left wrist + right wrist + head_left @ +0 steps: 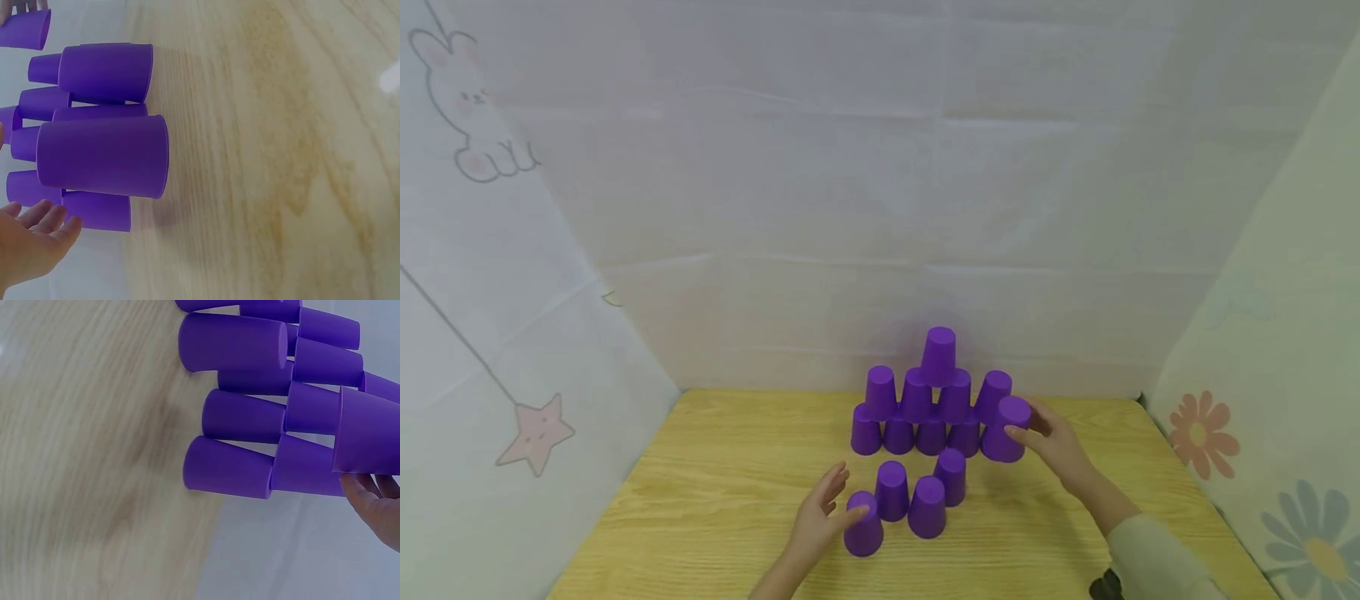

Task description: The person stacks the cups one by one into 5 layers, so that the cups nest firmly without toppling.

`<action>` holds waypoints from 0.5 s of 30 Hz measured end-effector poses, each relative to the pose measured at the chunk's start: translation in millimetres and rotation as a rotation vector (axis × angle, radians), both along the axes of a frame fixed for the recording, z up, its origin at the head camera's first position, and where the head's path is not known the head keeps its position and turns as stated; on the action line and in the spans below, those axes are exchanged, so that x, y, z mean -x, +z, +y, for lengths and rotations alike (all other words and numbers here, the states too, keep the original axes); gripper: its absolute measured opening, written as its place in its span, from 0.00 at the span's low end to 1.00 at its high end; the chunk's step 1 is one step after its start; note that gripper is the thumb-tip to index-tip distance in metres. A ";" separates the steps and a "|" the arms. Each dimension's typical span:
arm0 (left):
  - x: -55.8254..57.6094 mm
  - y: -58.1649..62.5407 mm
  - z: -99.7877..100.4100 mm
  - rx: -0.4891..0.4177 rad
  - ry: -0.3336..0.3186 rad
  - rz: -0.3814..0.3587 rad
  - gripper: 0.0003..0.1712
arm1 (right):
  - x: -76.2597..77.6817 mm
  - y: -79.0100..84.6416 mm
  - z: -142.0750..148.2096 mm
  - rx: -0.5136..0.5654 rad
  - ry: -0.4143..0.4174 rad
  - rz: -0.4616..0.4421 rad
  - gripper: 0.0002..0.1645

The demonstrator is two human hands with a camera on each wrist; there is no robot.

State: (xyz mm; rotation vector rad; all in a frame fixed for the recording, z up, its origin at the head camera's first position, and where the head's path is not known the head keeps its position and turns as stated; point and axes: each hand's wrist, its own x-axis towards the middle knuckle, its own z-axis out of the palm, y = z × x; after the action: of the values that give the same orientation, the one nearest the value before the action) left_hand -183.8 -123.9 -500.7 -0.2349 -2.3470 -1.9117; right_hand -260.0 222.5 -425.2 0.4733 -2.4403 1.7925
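1. Holding a purple cup [1004,437] by its side, the right hand [1060,446] has its fingers curled round it at the right end of the cup pyramid [931,398]; the cup is upside down and tilted a little, just beside the pyramid's bottom row.
2. Fingers [374,487] of that hand show in the right wrist view against the wide rim of the held cup [369,431].
3. The left hand [820,521] rests by the nearest loose cup [863,525], thumb touching its side, the other fingers straight and spread above it, gripping nothing.
4. In the left wrist view the left hand's fingers [44,219] lie relaxed and slightly apart, close to the cups [103,156] there.
5. Four loose cups stand upside down on the wooden table [715,500] in front of the pyramid: the one at the left hand, two [910,500] just beside it, and one [951,475] behind them.
6. The pyramid stands at the far middle of the table, near the white cloth backdrop [880,208], with a single cup [938,354] on top.
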 end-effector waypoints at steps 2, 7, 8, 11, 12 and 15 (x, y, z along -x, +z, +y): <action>-1.7 -2.0 0.4 0.012 0.005 -0.004 0.41 | 4.0 4.8 -2.2 0.004 0.007 -0.002 0.31; -3.9 -8.8 2.7 -0.004 -0.002 -0.022 0.42 | 13.9 18.1 -8.7 0.001 0.004 0.000 0.32; -4.3 -10.4 3.3 -0.008 -0.008 -0.026 0.42 | 15.5 20.5 -9.7 0.001 0.002 -0.001 0.32; -5.5 -15.5 5.1 -0.006 -0.020 -0.034 0.42 | 20.2 26.0 -12.6 -0.001 -0.005 -0.004 0.33; -5.9 -16.9 5.6 0.000 -0.021 -0.035 0.42 | 22.0 27.4 -13.6 -0.001 -0.002 -0.004 0.33; -6.9 -21.0 6.5 0.005 -0.020 -0.034 0.41 | 27.1 32.4 -17.5 -0.004 0.001 -0.006 0.33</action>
State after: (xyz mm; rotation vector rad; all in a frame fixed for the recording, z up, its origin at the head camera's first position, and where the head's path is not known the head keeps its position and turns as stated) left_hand -176.9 -117.4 -521.7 -0.2289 -2.3800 -1.9334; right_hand -287.1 205.0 -392.8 0.4701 -2.4486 1.7922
